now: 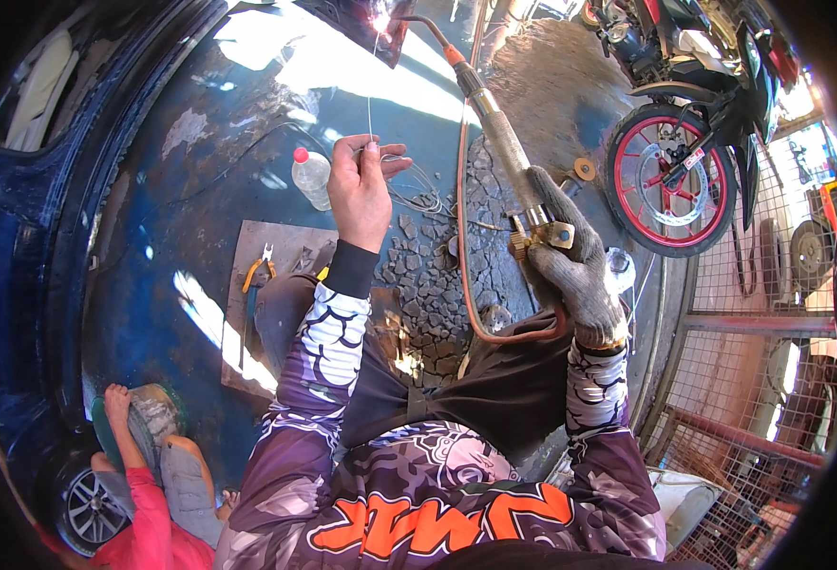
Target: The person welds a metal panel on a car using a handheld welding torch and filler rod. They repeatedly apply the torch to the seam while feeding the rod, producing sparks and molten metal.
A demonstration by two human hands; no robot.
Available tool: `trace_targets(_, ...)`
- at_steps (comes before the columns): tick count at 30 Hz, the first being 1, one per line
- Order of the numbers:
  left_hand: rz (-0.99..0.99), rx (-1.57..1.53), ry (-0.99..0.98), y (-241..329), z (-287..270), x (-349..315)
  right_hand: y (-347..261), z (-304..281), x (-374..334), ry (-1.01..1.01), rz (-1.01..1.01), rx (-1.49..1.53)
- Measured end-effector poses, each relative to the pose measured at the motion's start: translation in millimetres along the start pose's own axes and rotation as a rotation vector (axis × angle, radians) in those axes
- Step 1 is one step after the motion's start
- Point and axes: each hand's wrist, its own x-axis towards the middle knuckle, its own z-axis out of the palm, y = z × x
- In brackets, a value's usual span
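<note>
My bare left hand [360,195] pinches a thin filler wire [371,112] between thumb and fingers. The wire runs up toward a bright glow on a dark metal piece [392,46] at the top edge; its slack loops trail to the right of the hand. In a grey work glove, my right hand [578,261] is wrapped round the valve end of a gas torch [504,138]. The torch slants up and left, its bent tip close to the glow. A reddish-brown hose [467,285] curves beneath my right hand.
Left of my wrist stands a clear red-capped bottle [311,180]. Orange-handled pliers [259,269] lie on a board [247,242]. Broken chunks [418,294] cover the ground between my knees. A motorcycle [675,180] stands right, a blue car [19,237] left; a person in red [148,513] sits lower left.
</note>
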Motion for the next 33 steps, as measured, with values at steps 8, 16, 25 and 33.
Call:
trace_targets(8,-0.004,0.020,0.006,0.7,0.7,0.3,2.5,2.7,4.8,-0.013,-0.043,-0.034)
trace_targets(16,-0.007,0.021,0.016,0.5,2.0,1.9,-2.1,3.8,1.9,-0.025,-0.009,-0.039)
trace_targets(25,-0.027,0.031,0.018,2.7,2.7,2.0,-1.2,5.0,2.0,-0.018,-0.005,-0.022)
trace_targets(33,-0.022,0.069,-0.009,3.4,1.5,2.2,-0.9,6.1,3.3,-0.012,-0.015,-0.028)
